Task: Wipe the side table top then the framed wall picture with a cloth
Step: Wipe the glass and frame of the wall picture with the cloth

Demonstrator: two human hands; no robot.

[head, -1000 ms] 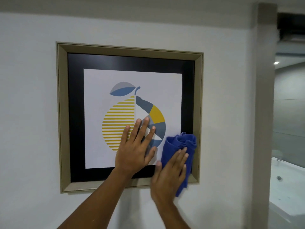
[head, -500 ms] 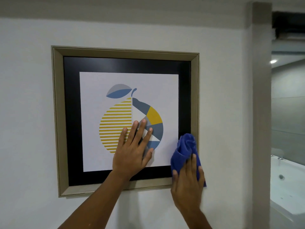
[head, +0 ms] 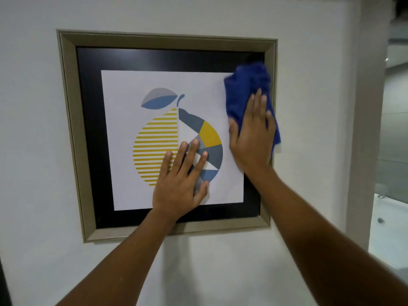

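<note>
The framed wall picture (head: 72, 129) hangs on a white wall; it has a beige frame, a black mat and a print of a yellow, grey and blue fruit. My left hand (head: 180, 183) lies flat with fingers spread on the glass over the lower middle of the print. My right hand (head: 251, 138) presses a bunched blue cloth (head: 247, 85) against the glass at the picture's upper right, by the right side of the frame. The side table is out of view.
A grey door jamb (head: 366, 129) runs down the wall's right edge. Beyond it is a bathroom with a white tub (head: 388, 228). White wall (head: 33, 151) surrounds the frame.
My right hand has slid the blue cloth up from the frame's lower right corner to its upper right. My left hand stays flat on the print. The view has moved closer.
</note>
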